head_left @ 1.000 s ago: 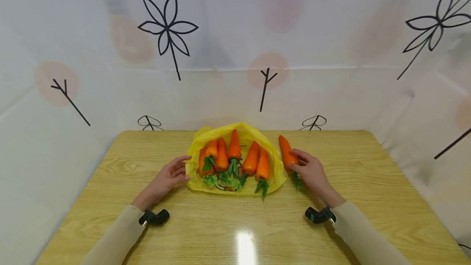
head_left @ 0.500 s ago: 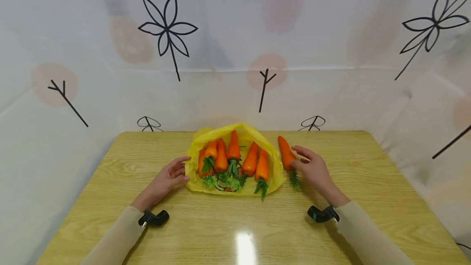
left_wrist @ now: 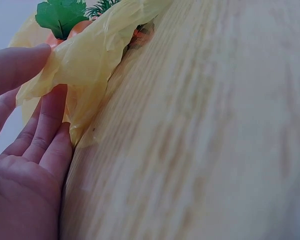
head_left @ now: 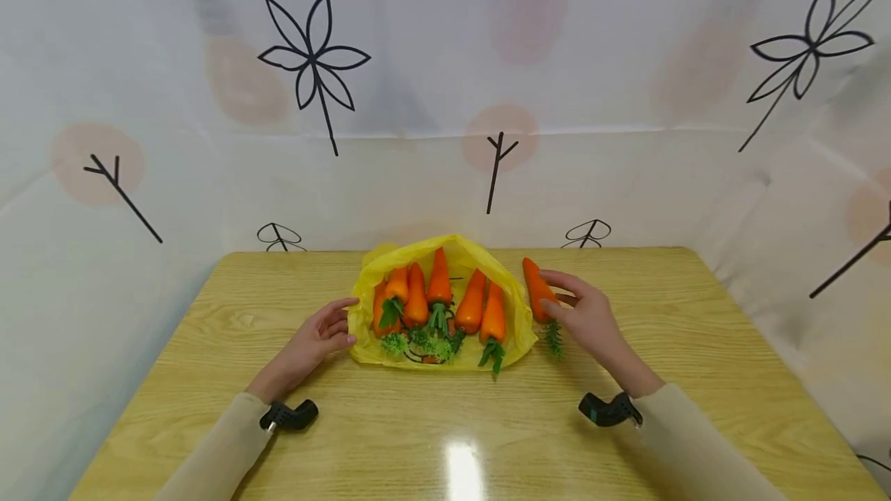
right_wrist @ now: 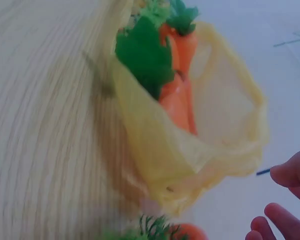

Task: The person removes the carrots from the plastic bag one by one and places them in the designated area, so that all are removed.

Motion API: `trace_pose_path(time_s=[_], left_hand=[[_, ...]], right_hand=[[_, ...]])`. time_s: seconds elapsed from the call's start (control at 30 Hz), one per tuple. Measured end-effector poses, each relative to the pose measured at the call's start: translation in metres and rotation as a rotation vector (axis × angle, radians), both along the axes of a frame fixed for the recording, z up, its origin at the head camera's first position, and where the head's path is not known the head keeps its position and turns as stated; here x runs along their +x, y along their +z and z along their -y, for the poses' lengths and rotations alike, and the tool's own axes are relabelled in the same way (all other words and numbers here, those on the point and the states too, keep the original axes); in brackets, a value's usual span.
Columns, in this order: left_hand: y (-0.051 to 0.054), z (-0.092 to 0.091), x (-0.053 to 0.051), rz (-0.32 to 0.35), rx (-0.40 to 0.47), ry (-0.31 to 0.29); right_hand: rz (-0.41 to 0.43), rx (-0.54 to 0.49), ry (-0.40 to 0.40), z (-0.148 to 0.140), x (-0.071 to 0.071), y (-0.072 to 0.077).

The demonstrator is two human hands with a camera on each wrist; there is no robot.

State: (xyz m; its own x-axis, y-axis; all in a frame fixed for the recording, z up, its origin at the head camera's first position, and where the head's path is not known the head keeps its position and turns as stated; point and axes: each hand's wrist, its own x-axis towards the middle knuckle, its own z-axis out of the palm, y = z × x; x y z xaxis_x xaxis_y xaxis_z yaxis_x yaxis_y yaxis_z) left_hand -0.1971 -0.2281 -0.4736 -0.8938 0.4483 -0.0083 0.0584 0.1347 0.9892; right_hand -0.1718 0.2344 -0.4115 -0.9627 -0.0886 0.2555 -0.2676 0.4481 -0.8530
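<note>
A yellow plastic bag (head_left: 451,241) lies on the wooden table, its mouth gaping toward me. Several orange carrots (head_left: 470,301) with green tops are inside. In the left wrist view the bag's side (left_wrist: 85,60) sits between the thumb and fingers of my left hand (head_left: 316,345), which holds its left edge. One loose carrot (head_left: 534,284) lies just right of the bag, green leaves toward me. My right hand (head_left: 588,323) is over it, thumb and fingers apart. In the right wrist view those fingers (right_wrist: 285,220) show a gap from the carrot's end (right_wrist: 190,232).
The wooden table (head_left: 390,431) extends around the bag on both sides and in front. A white patterned cloth (head_left: 418,99) hangs behind its far edge. Dark wrist devices (head_left: 288,414) sit on both wrists. A thin black cable (head_left: 873,461) shows at the far right.
My right hand's fingers have shifted around the loose carrot, first lifting slightly away, then coming back over it. My left hand stays at the bag's edge. The head view has shifted slightly.
</note>
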Motion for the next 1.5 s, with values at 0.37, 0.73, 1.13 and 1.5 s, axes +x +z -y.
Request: trace_pose_path(time_s=[0.37,0.73,1.13,1.5], left_hand=[[0.000,-0.001,0.001,0.004,0.001,-0.003],[0.002,-0.001,0.002,0.001,0.031,-0.011],[0.002,-0.002,0.001,0.007,0.034,-0.010],[0.005,-0.002,0.002,0.016,0.020,0.003]], right_hand=[[-0.107,-0.005,0.097,0.034,0.009,0.017],[-0.207,0.067,0.150,0.066,0.012,0.007],[0.004,0.323,0.072,0.082,0.009,-0.013],[0.023,0.271,-0.034,0.099,0.001,-0.028]])
